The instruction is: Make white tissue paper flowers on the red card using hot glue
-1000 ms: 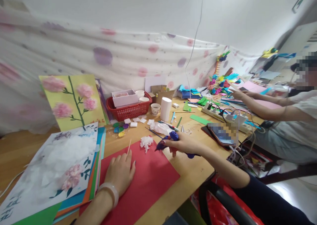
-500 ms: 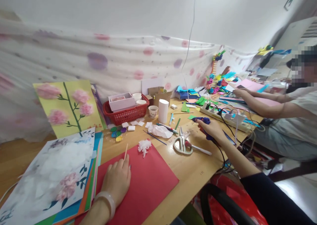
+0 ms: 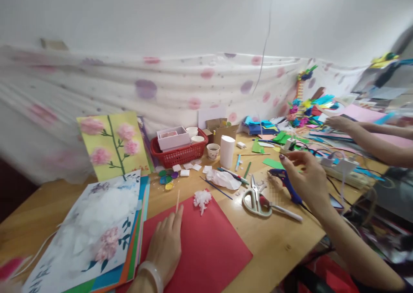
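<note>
My left hand (image 3: pixel 166 241) rests on the red paper (image 3: pixel 206 241), its fingers round a thin wooden stick (image 3: pixel 177 200). A white crumpled paper flower (image 3: pixel 202 200) lies near the paper's upper corner. My right hand (image 3: pixel 305 177) is raised above the table, fingers curved and apart, holding nothing visible. Just left of it and below, the blue glue gun (image 3: pixel 285 184) lies on the table. Scissors (image 3: pixel 256 198) and a white-handled tool (image 3: pixel 287 211) are between the red paper and the glue gun.
A red basket (image 3: pixel 180 153), paper cup (image 3: pixel 213 151) and white roll (image 3: pixel 227 152) stand behind. Flower-painted sheets (image 3: pixel 80 220) lie at left, before a yellow flower picture (image 3: pixel 114 144). Another person's arms (image 3: pixel 364 134) reach over coloured papers; a power strip (image 3: pixel 348 177) is at right.
My right hand has let go of the glue gun and risen off it. The camera view has turned, shifting the scene rightward. My left hand keeps the stick.
</note>
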